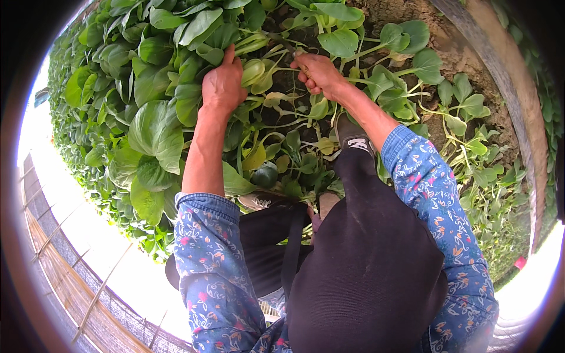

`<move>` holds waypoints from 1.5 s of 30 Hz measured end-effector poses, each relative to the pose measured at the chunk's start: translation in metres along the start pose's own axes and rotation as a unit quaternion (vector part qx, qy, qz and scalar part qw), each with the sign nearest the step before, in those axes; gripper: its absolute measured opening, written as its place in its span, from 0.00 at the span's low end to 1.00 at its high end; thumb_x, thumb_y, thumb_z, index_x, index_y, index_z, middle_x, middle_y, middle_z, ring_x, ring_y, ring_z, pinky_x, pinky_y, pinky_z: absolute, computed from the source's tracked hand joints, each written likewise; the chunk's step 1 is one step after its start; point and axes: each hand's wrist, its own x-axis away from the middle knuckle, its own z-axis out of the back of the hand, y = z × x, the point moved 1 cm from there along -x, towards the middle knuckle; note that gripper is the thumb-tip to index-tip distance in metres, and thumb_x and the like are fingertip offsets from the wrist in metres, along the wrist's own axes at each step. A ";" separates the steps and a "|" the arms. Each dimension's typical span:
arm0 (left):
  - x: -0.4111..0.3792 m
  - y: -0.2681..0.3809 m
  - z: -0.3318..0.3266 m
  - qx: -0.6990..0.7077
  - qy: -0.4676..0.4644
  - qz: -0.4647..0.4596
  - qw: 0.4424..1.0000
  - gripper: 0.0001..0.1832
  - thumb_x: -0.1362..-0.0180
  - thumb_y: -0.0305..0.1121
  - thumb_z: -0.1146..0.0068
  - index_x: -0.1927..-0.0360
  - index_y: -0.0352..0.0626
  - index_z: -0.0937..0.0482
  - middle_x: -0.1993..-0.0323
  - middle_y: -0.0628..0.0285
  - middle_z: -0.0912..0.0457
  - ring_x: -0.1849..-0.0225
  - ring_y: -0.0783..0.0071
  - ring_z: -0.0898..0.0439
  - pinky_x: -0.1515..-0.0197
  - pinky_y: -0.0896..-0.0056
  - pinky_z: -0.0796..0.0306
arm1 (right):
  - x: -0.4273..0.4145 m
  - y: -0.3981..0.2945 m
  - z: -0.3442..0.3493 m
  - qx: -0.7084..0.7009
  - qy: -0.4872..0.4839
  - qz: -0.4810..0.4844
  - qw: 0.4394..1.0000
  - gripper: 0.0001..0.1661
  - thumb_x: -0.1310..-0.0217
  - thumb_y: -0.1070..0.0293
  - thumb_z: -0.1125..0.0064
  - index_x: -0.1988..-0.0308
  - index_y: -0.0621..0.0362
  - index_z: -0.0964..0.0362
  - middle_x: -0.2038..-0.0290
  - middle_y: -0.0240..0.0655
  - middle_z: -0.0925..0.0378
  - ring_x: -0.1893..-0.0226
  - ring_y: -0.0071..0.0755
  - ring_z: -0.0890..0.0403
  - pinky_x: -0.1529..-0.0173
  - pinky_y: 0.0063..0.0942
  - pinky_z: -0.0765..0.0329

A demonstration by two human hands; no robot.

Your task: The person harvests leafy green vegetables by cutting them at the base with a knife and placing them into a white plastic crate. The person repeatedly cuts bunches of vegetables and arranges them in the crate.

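Observation:
My left hand (223, 86) reaches into the leafy bok choy (201, 26), back of the hand up and index finger stretched out beside pale green stalks (251, 43). Its other fingers are hidden, so I cannot tell whether it grips a plant. Just right of it shows another pale bok choy base (253, 72). My right hand (318, 74) is closed in a fist on a thin, dark tool (280, 40), which looks like a small knife or sickle. The tool points up and left towards the stalks; its handle is mostly covered by my fingers.
Dense bok choy (106, 57) fills the left side. Yellowed leaves (254, 158) and thin seedlings lie between my shoes (356, 137). Bare soil (446, 48) and a curved bed edging (499, 57) run along the right. Loose plants (472, 106) stand near that edging.

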 end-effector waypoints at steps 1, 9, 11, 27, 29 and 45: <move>0.000 0.000 0.000 0.003 0.002 -0.001 1.000 0.33 0.64 0.28 0.34 0.49 0.35 0.28 0.31 0.58 0.45 0.59 0.54 0.19 0.59 0.58 0.24 | 0.001 0.000 -0.001 0.007 0.006 0.006 1.000 0.26 0.32 0.49 0.58 0.56 0.64 0.32 0.81 0.27 0.38 0.88 0.15 0.43 0.86 0.18 0.47; -0.002 -0.005 -0.009 -0.020 0.024 -0.013 0.999 0.31 0.61 0.30 0.36 0.47 0.39 0.27 0.30 0.59 0.46 0.62 0.59 0.17 0.61 0.63 0.23 | -0.009 -0.009 -0.015 0.078 0.052 -0.004 0.996 0.26 0.32 0.49 0.57 0.57 0.64 0.32 0.81 0.27 0.38 0.87 0.17 0.44 0.86 0.20 0.47; -0.003 -0.001 -0.005 0.008 0.022 -0.015 1.000 0.33 0.64 0.29 0.35 0.48 0.36 0.28 0.31 0.58 0.44 0.61 0.55 0.19 0.60 0.59 0.24 | -0.022 -0.020 -0.014 0.030 0.038 -0.059 0.997 0.26 0.32 0.49 0.57 0.57 0.64 0.33 0.82 0.27 0.38 0.88 0.17 0.44 0.86 0.19 0.47; 0.149 0.036 0.062 0.917 -0.053 0.030 0.394 0.48 0.69 0.35 0.38 0.40 0.21 0.42 0.50 0.39 0.27 0.65 0.64 0.18 0.65 0.72 0.18 | 0.105 -0.026 0.030 -0.001 -0.004 0.233 0.973 0.22 0.39 0.51 0.41 0.56 0.57 0.25 0.81 0.20 0.34 0.86 0.08 0.37 0.85 0.11 0.42; 0.158 0.038 0.063 0.924 -0.060 0.053 0.374 0.48 0.68 0.34 0.37 0.41 0.18 0.43 0.51 0.38 0.27 0.68 0.65 0.17 0.65 0.72 0.18 | 0.115 -0.046 0.016 -0.008 -0.024 0.297 0.954 0.21 0.38 0.52 0.42 0.54 0.57 0.25 0.80 0.20 0.32 0.85 0.07 0.37 0.84 0.10 0.41; 0.168 0.053 0.039 0.915 -0.110 0.072 0.381 0.40 0.66 0.29 0.37 0.44 0.29 0.34 0.54 0.51 0.23 0.54 0.62 0.21 0.46 0.66 0.28 | 0.113 -0.040 0.026 0.152 -0.019 0.335 0.930 0.21 0.46 0.60 0.32 0.54 0.57 0.26 0.76 0.23 0.29 0.82 0.13 0.34 0.77 0.15 0.35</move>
